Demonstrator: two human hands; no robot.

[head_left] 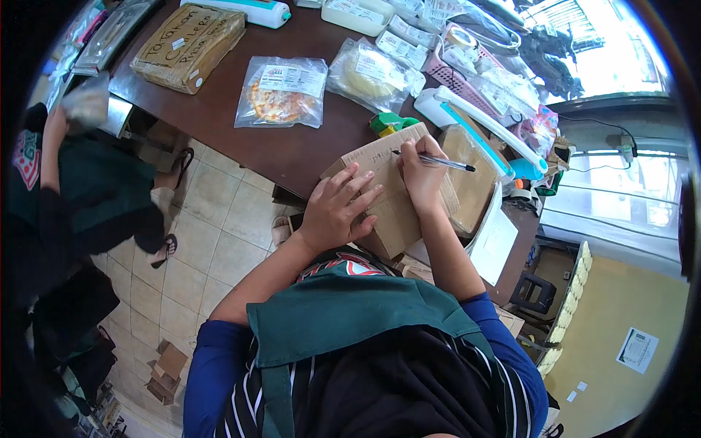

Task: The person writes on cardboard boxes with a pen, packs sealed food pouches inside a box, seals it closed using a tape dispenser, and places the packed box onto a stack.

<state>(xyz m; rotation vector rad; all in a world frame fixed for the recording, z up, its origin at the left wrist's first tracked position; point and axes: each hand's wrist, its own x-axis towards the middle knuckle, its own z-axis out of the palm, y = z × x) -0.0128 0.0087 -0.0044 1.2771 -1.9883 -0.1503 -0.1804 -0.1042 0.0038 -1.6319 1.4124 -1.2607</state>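
Observation:
A brown cardboard box (391,208) lies in front of me at the table's edge, with faint handwriting near its far edge. My left hand (339,208) rests flat on the left part of the box, fingers spread. My right hand (423,175) is closed around a pen (445,160), its tip touching the cardboard near the writing. Just beyond the box sits a green tape dispenser (391,124). Right of my right hand is another brown package (467,179), wrapped in clear plastic.
On the brown table (197,120) lie a bagged pizza (281,95), another clear bag (369,77) and a wrapped box with handwriting (188,47). A pink basket (456,77) stands at the back right. Another person (80,182) stands at the left, holding something blurred.

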